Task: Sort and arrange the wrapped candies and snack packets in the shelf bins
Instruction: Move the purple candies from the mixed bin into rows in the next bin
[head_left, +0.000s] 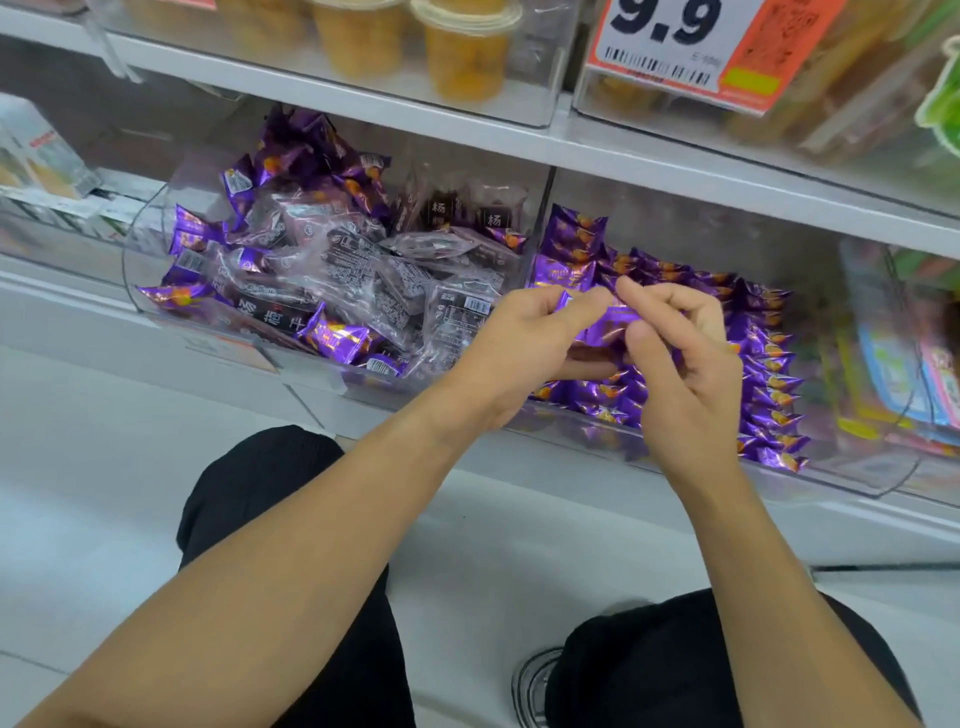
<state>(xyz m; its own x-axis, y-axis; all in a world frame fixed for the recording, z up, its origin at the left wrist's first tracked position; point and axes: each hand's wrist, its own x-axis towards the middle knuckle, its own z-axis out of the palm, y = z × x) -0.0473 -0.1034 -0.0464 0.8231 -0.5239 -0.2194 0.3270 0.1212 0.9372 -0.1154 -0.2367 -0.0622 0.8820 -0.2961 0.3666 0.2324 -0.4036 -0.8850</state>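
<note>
Hands: left hand (519, 338) and right hand (680, 364) fingers pinch purple candy (605, 325) | above right bin (857, 483)

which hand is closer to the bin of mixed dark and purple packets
Left. The left hand sits by that mixed bin's right end; the right hand is farther right, over the tidy purple candy rows.

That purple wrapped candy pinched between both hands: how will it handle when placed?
The purple candy probably weighs little, since the left hand and right hand hold it by fingertips. Its glossy foil looks slippery. The crinkled wrapper ends likely flex.
</note>
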